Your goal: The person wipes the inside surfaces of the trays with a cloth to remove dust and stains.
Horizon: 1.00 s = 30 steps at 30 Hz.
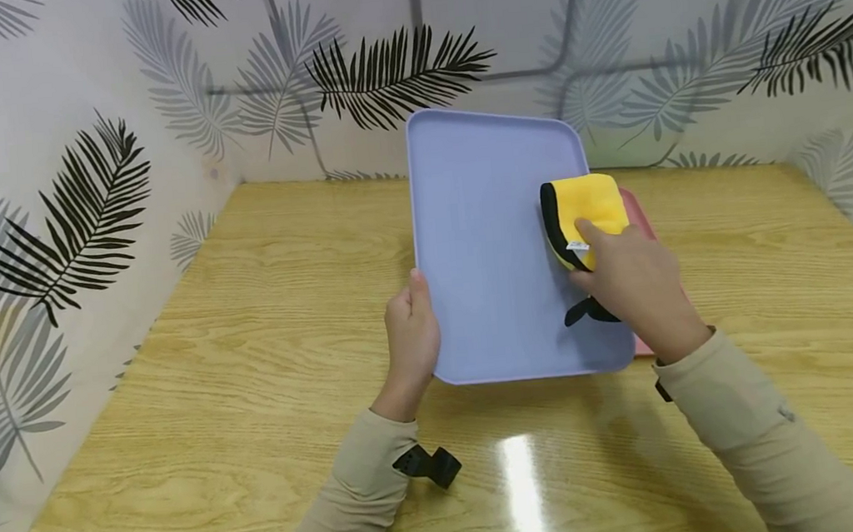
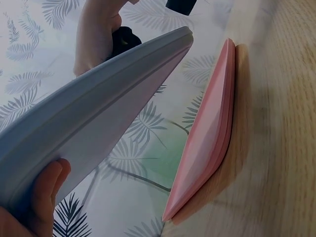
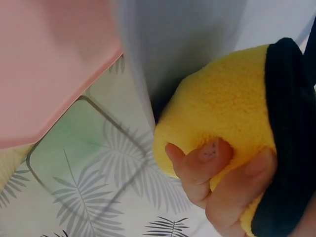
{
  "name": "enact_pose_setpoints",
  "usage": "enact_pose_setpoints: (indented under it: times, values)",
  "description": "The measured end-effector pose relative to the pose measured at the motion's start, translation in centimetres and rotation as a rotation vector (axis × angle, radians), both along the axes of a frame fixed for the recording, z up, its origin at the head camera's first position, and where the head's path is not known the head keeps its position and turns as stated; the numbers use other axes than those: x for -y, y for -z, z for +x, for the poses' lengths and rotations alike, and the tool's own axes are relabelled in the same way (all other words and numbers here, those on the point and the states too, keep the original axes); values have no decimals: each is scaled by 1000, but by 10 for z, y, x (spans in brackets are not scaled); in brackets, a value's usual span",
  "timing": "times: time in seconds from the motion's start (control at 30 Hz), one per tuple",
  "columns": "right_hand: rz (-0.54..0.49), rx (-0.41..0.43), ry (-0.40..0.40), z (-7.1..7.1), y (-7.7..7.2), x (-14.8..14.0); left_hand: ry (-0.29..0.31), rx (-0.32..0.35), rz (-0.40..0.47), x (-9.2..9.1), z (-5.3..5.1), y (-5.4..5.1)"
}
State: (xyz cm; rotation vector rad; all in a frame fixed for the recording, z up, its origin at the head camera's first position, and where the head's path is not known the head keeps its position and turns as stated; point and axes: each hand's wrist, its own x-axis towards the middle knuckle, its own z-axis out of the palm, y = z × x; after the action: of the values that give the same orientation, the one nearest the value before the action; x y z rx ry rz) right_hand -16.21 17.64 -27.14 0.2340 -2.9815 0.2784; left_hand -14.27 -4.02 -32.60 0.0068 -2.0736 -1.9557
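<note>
Arms [image 1: 371, 471] outstretched; left hand [image 1: 412, 334] grips tilted blue tray [image 1: 488, 244], right hand [image 1: 634, 279] clutches yellow cloth [image 1: 590, 200] against it.

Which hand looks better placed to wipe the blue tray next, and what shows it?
Probably the right hand: it grips the yellow cloth over the blue tray, while the left hand holds the tray's left edge.

Pink tray [image 1: 636, 211] mostly hidden behind the blue tray [image 1: 496, 244] in head view, white tag [image 1: 578, 246] seemingly illegible
</note>
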Motion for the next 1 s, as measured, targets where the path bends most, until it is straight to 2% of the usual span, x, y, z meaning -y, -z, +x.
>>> enact_pose_setpoints:
  times: [0.2,0.37,0.53,0.67,0.77,1.0]
  values:
    - [-20,-6,2,0,1,6,-10,2,6,0,1,0]
    - [-10,-63,-48,1,-1,17,-25,22,26,-1,2,-1]
    - [20,-72,-80,5,-4,35,-19,27,40,-2,1,1]
    - [32,-123,-141,9,-1,53,-33,33,29,-4,-1,2]
    - [28,-195,-201,14,1,66,-46,39,36,-5,-1,3]
    - [46,-337,-370,24,4,86,-28,12,41,-6,-2,5]
